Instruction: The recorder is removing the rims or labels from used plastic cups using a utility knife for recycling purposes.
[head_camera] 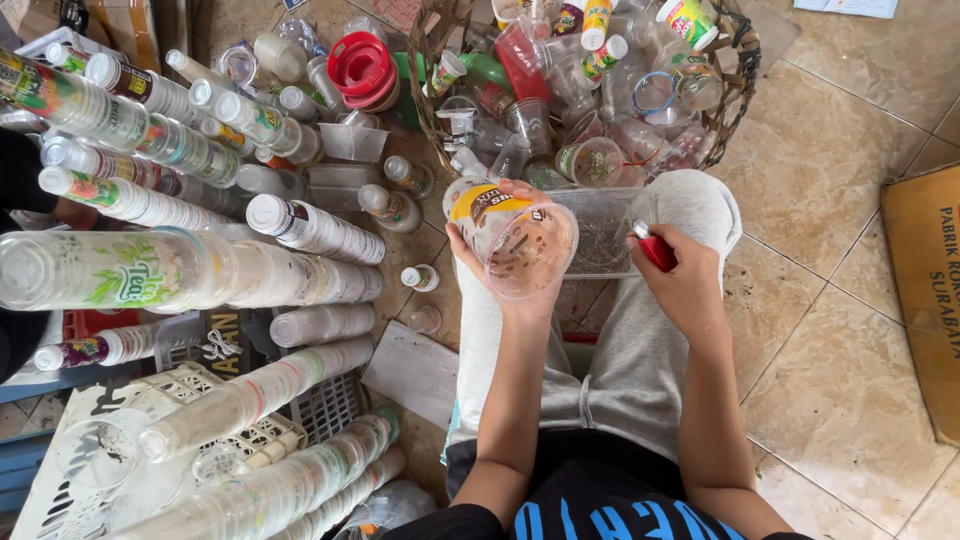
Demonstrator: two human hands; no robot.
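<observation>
My left hand (500, 285) holds a clear plastic cup (525, 245) with a yellow and brown printed band, its mouth turned toward me, dirty specks inside. My right hand (685, 280) grips a small red-handled tool (655, 250) with a metal tip, just right of the cup. Behind the cup a clear rectangular plastic tray (605, 230) rests on my grey-trousered knee (690, 205). I sit on the floor with both arms reaching forward.
Long stacks of nested clear cups (190, 270) lie across the left side. A wicker basket (735, 90) ahead is full of loose cups and bottles. White plastic crates (60, 470) sit lower left. Cardboard (925, 290) lies on the tiled floor (840, 380) at right.
</observation>
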